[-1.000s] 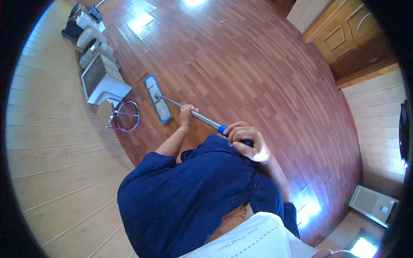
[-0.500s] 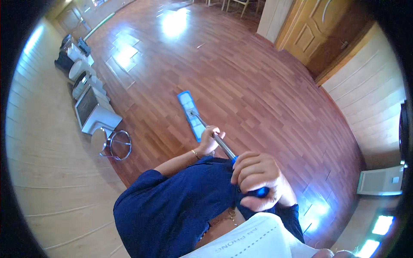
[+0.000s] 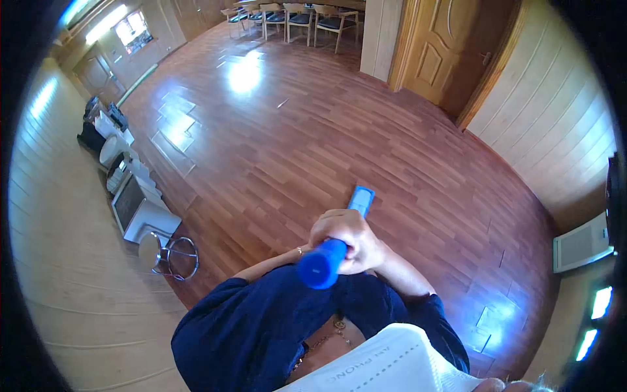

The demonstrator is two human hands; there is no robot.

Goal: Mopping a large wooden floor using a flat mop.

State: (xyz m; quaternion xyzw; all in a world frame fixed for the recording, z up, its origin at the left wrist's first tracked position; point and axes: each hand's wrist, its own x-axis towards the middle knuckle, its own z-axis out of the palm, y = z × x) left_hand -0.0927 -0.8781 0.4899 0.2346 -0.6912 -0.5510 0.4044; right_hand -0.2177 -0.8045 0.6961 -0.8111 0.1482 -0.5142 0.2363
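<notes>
A flat mop points down and away from me, and the end of its blue handle [image 3: 318, 266] faces up close to view. Wrapped around the handle near its top is my right hand [image 3: 353, 238], fingers closed. My left forearm [image 3: 271, 263], with a bracelet at its wrist, reaches in from the left. Behind the handle and my right hand, the left hand's fingers are hidden. Beyond my hands, the blue-edged mop head [image 3: 362, 198] shows only in part against the wooden floor [image 3: 287, 157]. The pole between is mostly covered.
A round stool [image 3: 173, 256] with a chrome base stands by the left wall, near a white salon-type unit [image 3: 147, 215] and other items. Several chairs [image 3: 297, 18] line a table at the back. A wooden door [image 3: 444, 55] is at right; a white appliance [image 3: 583, 243] sits below it.
The mop head has swung right and now lies partly behind my hands. My right hand has moved left and up with the handle, covering my left hand. The view has tilted up slightly.
</notes>
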